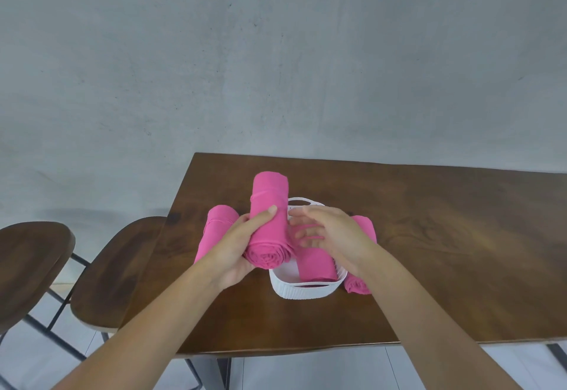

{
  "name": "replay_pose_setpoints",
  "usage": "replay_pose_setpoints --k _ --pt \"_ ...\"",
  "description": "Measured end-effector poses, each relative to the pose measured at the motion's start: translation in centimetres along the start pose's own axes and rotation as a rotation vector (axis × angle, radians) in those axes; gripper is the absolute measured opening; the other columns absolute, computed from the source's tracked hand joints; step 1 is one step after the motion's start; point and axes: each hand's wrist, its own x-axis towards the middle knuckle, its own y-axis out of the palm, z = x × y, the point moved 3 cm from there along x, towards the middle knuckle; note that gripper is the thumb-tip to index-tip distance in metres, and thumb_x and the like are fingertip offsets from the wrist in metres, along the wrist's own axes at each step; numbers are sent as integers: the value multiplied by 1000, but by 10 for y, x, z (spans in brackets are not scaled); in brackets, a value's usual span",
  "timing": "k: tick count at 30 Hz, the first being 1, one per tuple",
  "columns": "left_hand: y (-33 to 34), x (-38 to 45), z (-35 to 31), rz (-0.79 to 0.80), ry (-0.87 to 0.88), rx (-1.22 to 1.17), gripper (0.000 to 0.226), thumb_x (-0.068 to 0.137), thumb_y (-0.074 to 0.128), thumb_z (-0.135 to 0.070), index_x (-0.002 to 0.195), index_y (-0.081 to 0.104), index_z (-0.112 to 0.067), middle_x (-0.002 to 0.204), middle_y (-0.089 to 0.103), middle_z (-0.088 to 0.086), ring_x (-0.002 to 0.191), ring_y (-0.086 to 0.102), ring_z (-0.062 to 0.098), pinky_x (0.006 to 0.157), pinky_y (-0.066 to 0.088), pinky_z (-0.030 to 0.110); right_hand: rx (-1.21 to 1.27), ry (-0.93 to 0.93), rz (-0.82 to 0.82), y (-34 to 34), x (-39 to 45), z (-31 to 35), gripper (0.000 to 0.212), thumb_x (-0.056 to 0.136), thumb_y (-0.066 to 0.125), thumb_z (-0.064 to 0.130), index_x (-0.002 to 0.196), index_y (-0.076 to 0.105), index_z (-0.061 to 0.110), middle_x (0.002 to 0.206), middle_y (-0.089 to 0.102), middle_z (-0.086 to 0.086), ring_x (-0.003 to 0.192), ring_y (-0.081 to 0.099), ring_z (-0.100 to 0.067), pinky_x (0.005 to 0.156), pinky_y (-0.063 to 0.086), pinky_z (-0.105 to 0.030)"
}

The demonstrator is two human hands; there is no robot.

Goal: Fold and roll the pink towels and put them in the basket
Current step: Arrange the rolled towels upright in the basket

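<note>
Left hand (242, 245) gripping the towel roll (270, 221), right hand (328, 236) spread: best lowered flat into the basket (306, 290), 9 o'clock of the roll inside (316, 267).

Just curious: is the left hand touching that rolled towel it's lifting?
Touching. The head view shows the left hand gripping the rolled towel, thumb across its top.

We face a bare grey wall (276, 52); a dark wooden table (445, 251) stands against it, two wooden stools (33, 267) beside, pale tiled floor (460, 368) below.
</note>
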Motion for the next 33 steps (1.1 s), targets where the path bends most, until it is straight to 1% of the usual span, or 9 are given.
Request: replay_pose_setpoints --k 4,7,11,15,17,20,23,28,33 --pt "-13 -12 1 -39 4 -85 52 83 75 -30 128 55 -13 119 66 22 112 66 38 102 49 56 -559 -2 -240 -17 9 -15 18 96 52 16 89 65 5 75 62 -1 67 56 -18 61 47 -32" --pt "-22 -20 1 -66 -9 -83 47 82 75 -28 124 56 -20 127 60 23 118 62 41 104 46 61 -1076 152 -160 -11 17 -39 22 96 53 20 77 44 16 64 45 2 54 43 -14 49 32 -23" --pt "-38 -28 4 -57 -105 -174 56 81 78 -27 130 52 -22 132 58 24 117 63 42 101 47 62 -1265 363 -122 2 31 -65 27 98 55 24 118 61 8 96 56 0 99 62 -21 77 43 -24" --pt "-52 -35 3 31 -117 -232 63 82 82 -26 136 50 -22 136 55 24 120 60 44 103 45 63 -1225 436 -258 11 36 -76 98 83 69 32 154 13 -5 145 40 -19 133 47 -34 101 48 -38" --pt "-56 -38 3 61 -104 -249 68 77 84 -26 136 51 -21 133 57 23 121 60 44 103 45 62 -1180 453 -271 17 33 -76 110 83 70 31 155 -8 -3 153 21 -26 136 42 -39 105 45 -43" --pt "-59 -41 5 94 -98 -284 77 70 87 -24 138 51 -20 132 57 23 123 59 43 103 47 59 -1075 429 -299 19 30 -75 113 82 73 31 155 -9 0 156 17 -25 136 42 -37 102 43 -40" --pt "-62 -43 6 151 -101 -319 79 69 88 -21 139 51 -18 141 52 24 126 57 42 101 48 58 -945 356 -393 16 27 -70 106 76 75 39 152 11 3 145 39 -16 130 47 -34 102 47 -41" --pt "-58 -43 5 124 -106 -218 78 64 89 -21 134 54 -14 135 56 23 124 58 40 93 54 53 -621 315 -499 3 15 -49 84 76 71 42 145 37 7 121 61 -7 97 59 -22 77 45 -35" --pt "-42 -38 4 40 -52 -52 82 64 87 -28 136 50 -16 133 57 20 122 59 36 89 58 45 -467 194 -562 -12 -4 -22 28 80 71 30 86 61 5 81 58 -8 74 59 -22 63 43 -34"
